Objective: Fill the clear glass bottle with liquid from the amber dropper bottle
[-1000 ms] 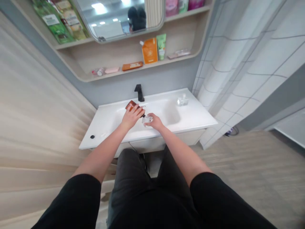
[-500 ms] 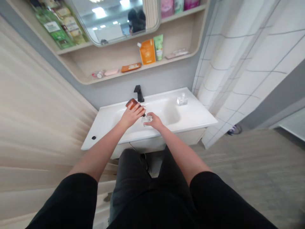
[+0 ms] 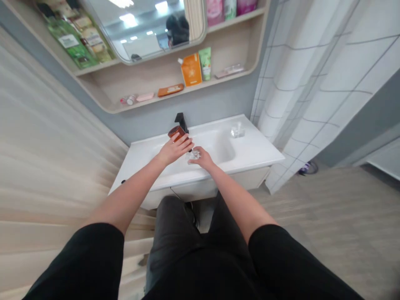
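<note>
Over the white sink (image 3: 223, 148), my left hand (image 3: 175, 150) is wrapped round an amber bottle (image 3: 176, 133). The bottle is tipped, its base up toward the tap and its neck down to the right. My right hand (image 3: 202, 157) grips a small clear glass container (image 3: 193, 155) just under the bottle's neck. Whether the neck touches the container, or liquid runs out, is too small to tell. Behind the bottle rises a black tap (image 3: 181, 121). A clear lidded container (image 3: 238, 131) stands on the sink's right ledge.
Above hangs a shelf cabinet (image 3: 108, 93) with a mirror (image 3: 150, 29), an orange pouch (image 3: 191, 70), a green tube (image 3: 205, 63) and several bottles. A beige curtain (image 3: 46, 137) borders the left side. White tiled wall (image 3: 290, 91) stands at the right. A small black round piece (image 3: 123, 181) lies at the sink's left end.
My left hand has moved slightly right and tipped the amber bottle more steeply, its base now higher. My right hand stays almost still with the glass container. The view has shifted slightly.
</note>
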`<state>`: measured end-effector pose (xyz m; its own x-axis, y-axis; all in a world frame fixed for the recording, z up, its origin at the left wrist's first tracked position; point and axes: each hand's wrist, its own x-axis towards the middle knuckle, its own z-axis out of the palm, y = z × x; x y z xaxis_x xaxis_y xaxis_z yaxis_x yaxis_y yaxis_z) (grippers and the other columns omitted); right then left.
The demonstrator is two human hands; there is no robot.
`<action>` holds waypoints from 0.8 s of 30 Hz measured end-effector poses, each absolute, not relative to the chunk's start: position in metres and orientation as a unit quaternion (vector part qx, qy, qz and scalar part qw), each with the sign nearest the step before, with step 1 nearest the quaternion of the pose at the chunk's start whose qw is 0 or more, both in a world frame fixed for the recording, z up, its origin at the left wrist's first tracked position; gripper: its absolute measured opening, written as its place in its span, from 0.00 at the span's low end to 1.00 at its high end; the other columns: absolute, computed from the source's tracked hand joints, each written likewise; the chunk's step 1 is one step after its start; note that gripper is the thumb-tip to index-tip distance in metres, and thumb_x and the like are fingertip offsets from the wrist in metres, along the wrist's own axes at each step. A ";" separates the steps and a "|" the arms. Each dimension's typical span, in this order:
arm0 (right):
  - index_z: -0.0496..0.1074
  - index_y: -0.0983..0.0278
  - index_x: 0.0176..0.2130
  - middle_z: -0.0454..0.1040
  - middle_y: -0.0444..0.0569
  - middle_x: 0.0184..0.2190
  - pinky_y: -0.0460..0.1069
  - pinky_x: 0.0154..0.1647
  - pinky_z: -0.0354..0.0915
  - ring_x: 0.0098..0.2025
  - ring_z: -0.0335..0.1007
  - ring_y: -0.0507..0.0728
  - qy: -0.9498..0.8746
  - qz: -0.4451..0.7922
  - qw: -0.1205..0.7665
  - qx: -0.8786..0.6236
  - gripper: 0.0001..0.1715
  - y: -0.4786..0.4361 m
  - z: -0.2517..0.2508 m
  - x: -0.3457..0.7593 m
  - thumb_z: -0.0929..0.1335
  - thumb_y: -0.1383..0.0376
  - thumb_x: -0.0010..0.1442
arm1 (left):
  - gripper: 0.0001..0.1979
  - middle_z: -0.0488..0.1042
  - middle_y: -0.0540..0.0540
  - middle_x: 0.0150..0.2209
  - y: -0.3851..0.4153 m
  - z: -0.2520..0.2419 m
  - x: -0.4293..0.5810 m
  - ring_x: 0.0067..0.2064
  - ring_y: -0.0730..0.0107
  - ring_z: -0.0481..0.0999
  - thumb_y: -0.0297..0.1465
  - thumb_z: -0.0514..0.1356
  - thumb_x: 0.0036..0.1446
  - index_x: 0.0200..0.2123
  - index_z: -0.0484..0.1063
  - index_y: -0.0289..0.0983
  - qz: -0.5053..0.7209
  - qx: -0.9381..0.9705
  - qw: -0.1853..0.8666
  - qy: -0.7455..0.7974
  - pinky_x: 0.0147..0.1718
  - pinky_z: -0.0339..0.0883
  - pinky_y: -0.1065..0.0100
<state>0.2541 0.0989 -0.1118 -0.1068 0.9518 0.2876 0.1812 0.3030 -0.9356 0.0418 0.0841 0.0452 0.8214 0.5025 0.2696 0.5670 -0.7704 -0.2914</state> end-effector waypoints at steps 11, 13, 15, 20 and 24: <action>0.73 0.57 0.56 0.82 0.46 0.48 0.56 0.54 0.74 0.46 0.78 0.62 -0.632 0.395 0.502 -0.440 0.47 0.098 -0.112 0.255 0.86 0.49 0.41 | 0.27 0.75 0.42 0.73 0.088 0.045 0.039 0.80 0.53 0.66 0.25 0.57 0.75 0.71 0.76 0.50 -0.090 -0.939 0.187 -0.275 0.82 0.51 0.38; 0.73 0.57 0.56 0.82 0.46 0.48 0.56 0.54 0.75 0.46 0.78 0.61 -0.631 0.401 0.500 -0.437 0.48 0.098 -0.112 0.254 0.86 0.49 0.41 | 0.27 0.75 0.41 0.74 0.086 0.043 0.038 0.81 0.51 0.65 0.25 0.56 0.75 0.71 0.76 0.50 -0.097 -0.933 0.183 -0.293 0.81 0.50 0.35; 0.73 0.57 0.56 0.82 0.46 0.48 0.56 0.54 0.75 0.46 0.77 0.61 -0.630 0.407 0.497 -0.436 0.48 0.099 -0.113 0.254 0.86 0.49 0.41 | 0.27 0.75 0.40 0.74 0.082 0.036 0.036 0.81 0.48 0.65 0.25 0.56 0.74 0.70 0.76 0.50 -0.126 -0.920 0.181 -0.325 0.81 0.46 0.31; 0.73 0.57 0.56 0.81 0.46 0.50 0.55 0.53 0.76 0.46 0.77 0.60 -0.639 0.405 0.491 -0.433 0.47 0.100 -0.118 0.252 0.85 0.49 0.42 | 0.30 0.78 0.32 0.70 0.063 -0.015 0.025 0.74 0.38 0.73 0.28 0.64 0.67 0.71 0.74 0.43 -0.285 -0.808 0.151 -0.493 0.79 0.50 0.28; 0.72 0.56 0.55 0.80 0.46 0.50 0.56 0.54 0.76 0.47 0.77 0.60 -0.636 0.410 0.486 -0.437 0.46 0.099 -0.119 0.252 0.85 0.47 0.43 | 0.40 0.78 0.29 0.67 0.057 -0.071 0.005 0.65 0.40 0.82 0.38 0.76 0.56 0.69 0.71 0.38 -0.405 -0.650 0.027 -0.642 0.67 0.74 0.41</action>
<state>0.2523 0.0991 -0.1189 -0.1457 0.9545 0.2603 0.1572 0.2821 -0.9464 0.0046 0.0567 -0.0709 -0.1531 0.8133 0.5613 0.8572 -0.1733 0.4850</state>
